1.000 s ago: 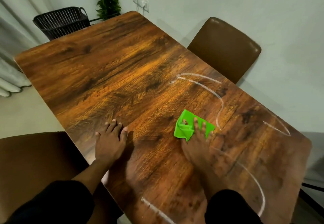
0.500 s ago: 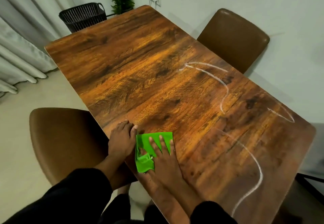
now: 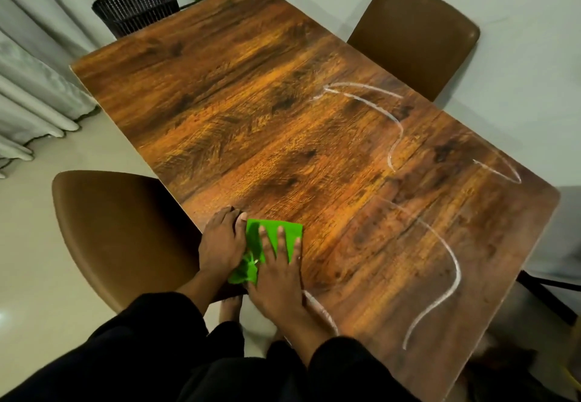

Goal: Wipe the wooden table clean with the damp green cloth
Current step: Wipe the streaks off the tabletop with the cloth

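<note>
One rectangular wood-grain table (image 3: pixel 251 102); two brown padded chairs (image 3: pixel 119 231). One crumpled green cloth (image 3: pixel 273 231) at near edge: right hand (image 3: pixel 276 272) spread flat upon it, left hand (image 3: pixel 221 244) curled alongside, touching. Several white chalk lines (image 3: pixel 452 263).

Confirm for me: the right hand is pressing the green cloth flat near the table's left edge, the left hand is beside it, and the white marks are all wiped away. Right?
Not quite. The head view shows the right hand pressing the green cloth flat near the table's left edge, the left hand beside it, but the white marks are not wiped away: curving lines remain across the right side.
</note>
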